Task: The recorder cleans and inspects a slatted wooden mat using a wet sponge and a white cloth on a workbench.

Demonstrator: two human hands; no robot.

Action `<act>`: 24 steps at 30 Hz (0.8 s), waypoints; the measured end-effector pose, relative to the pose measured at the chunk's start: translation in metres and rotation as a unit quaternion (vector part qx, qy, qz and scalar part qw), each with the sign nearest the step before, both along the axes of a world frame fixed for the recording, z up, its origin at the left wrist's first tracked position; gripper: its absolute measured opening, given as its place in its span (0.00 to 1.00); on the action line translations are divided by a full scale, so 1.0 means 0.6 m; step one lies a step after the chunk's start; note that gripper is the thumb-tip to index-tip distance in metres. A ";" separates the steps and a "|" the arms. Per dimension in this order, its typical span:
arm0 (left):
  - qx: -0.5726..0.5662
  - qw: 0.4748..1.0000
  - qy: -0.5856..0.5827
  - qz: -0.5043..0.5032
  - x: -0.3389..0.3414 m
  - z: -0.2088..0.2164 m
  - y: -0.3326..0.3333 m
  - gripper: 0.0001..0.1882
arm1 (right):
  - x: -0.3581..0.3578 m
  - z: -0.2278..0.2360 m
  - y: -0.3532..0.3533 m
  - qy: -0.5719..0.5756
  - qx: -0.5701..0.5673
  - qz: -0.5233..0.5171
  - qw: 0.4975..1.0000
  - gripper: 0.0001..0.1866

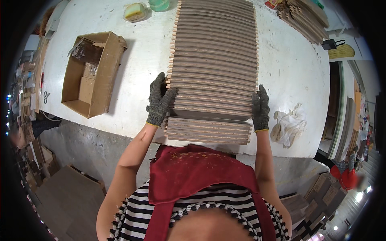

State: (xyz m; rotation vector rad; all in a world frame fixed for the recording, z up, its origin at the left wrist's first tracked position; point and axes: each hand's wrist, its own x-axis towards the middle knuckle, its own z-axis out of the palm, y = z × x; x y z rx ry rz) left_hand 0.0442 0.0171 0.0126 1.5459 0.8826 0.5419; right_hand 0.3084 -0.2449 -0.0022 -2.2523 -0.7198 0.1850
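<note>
A long row of grey-brown wooden planks, standing on edge and packed side by side, runs away from me down the middle of the table. A narrow gap sets a short near bundle of planks apart from the rest. My left hand, in a dark grey knit glove, lies at the left ends of the planks beside the gap, thumb spread toward them and fingers stretched out. On the opposite side, my right hand, gloved alike, rests along the right ends with its fingers extended. Neither hand is wrapped round a plank.
An open cardboard box with a brown wrapped block inside stands on the left. A crumpled white cloth lies at the right. More planks are stacked far right. A green container and scissors are also on the white table.
</note>
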 end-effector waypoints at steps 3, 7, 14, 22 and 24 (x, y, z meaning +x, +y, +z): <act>-0.046 0.997 -0.038 0.044 -0.024 0.004 -0.015 0.30 | -0.004 -0.002 -0.024 0.064 0.126 0.000 0.990 0.25; -0.063 0.994 -0.086 0.030 -0.092 0.009 -0.043 0.27 | -0.065 0.033 -0.073 0.155 0.173 -0.047 0.971 0.25; -0.212 0.975 0.007 -0.067 -0.122 0.087 -0.127 0.45 | -0.160 0.081 -0.077 -0.091 -0.129 0.083 0.984 0.39; -0.002 0.999 0.006 -0.044 -0.087 0.047 -0.121 0.45 | -0.124 0.049 -0.051 -0.050 -0.194 0.032 0.979 0.37; -0.074 0.994 -0.044 -0.070 -0.086 0.042 -0.115 0.43 | -0.106 0.013 -0.079 0.136 0.118 0.010 0.984 0.34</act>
